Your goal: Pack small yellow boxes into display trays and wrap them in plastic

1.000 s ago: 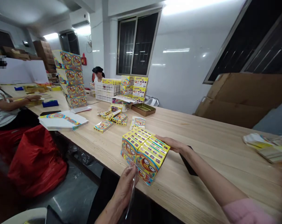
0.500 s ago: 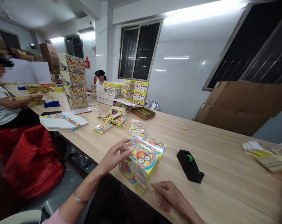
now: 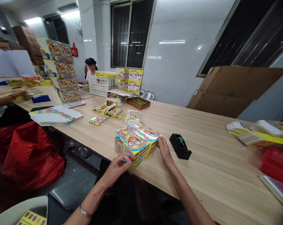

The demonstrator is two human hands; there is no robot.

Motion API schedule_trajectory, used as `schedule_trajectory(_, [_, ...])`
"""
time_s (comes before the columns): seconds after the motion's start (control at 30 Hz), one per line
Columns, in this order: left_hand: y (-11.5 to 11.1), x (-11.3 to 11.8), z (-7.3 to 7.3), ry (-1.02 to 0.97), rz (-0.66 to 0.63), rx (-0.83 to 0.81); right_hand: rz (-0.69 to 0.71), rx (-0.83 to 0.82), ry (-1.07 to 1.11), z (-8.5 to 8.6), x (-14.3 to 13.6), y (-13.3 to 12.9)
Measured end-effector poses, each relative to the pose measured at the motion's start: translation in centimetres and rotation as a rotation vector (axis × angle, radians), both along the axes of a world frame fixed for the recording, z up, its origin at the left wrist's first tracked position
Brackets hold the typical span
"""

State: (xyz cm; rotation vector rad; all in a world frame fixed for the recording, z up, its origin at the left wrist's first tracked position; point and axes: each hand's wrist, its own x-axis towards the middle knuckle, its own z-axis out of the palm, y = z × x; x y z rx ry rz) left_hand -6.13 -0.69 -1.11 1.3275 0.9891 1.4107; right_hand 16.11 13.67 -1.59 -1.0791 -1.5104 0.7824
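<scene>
A block of yellow cartoon-printed boxes (image 3: 136,143) sits near the table's front edge, its top glossy with bespectacled faces and its sides layered. At its near left corner, my left hand (image 3: 119,167) is closed, thumb and fingers curled together; whatever lies between the fingertips is hidden. My right hand (image 3: 165,151) lies along the block's right side with fingers stretched out. Just to the right of that hand stands a black tape dispenser (image 3: 180,147) with a green core.
Small yellow boxes (image 3: 98,119) lie behind the block. Flat printed sheets (image 3: 56,115) and a tall carton stack (image 3: 61,70) are at left. A brown tray (image 3: 138,103) and white crate (image 3: 100,86) stand farther back. At right are flat cartons (image 3: 260,132) and a red object (image 3: 275,165).
My right hand has moved up from the near side to the block's right side. My left hand has gone from the top to the near corner. The view has shifted right and down.
</scene>
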Motion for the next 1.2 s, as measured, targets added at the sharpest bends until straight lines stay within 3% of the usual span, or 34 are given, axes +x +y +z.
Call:
schedule_trajectory(0.1, [-0.6,-3.2,0.6,-0.018,0.141,-0.013,-0.062,-0.019,-0.079,-0.3,0.4,-3.8])
schedule_trajectory(0.2, [-2.3,-4.9,2.9,0.045,0.170,0.075,-0.173,0.170,-0.141,1.0,0.2,-8.1])
schedule_trajectory(0.23, [-2.9,-4.9,3.9,0.102,0.143,0.123,-0.154,0.222,-0.122,1.7,-0.2,-9.4])
schedule_trajectory(0.3, [-3.7,-4.3,6.2,0.227,0.075,0.205,0.076,0.215,-0.044,3.2,-1.2,-11.2])
schedule_trajectory(0.4, [-4.1,-3.1,9.1,0.348,0.059,0.268,0.608,0.025,0.054,4.5,-2.9,-11.9])
schedule_trajectory(0.43, [-4.0,-2.9,9.7,0.372,0.082,0.281,0.716,-0.047,0.072,4.5,-3.3,-11.8])
schedule_trajectory(0.5, [-3.8,-3.0,10.5,0.414,0.139,0.303,0.779,-0.189,0.122,4.0,-3.7,-11.3])
schedule_trajectory(0.67, [-3.3,-4.7,10.9,0.539,0.273,0.363,0.623,-0.452,0.339,2.4,-2.7,-10.8])
schedule_trajectory(0.83, [-2.9,-4.9,10.3,0.538,0.361,0.393,0.543,-0.554,0.648,2.6,-1.9,-12.0])
schedule_trajectory(0.97, [-3.4,-4.0,10.0,0.386,0.397,0.207,0.333,-0.341,0.683,4.1,-1.8,-12.8])
schedule_trajectory(1.07, [-3.8,-3.4,10.4,0.261,0.439,0.112,0.154,-0.091,0.566,6.2,-1.0,-12.8])
schedule_trajectory(1.2, [-2.5,-3.4,11.2,0.200,0.370,0.038,0.023,0.105,0.366,9.3,0.1,-11.3])
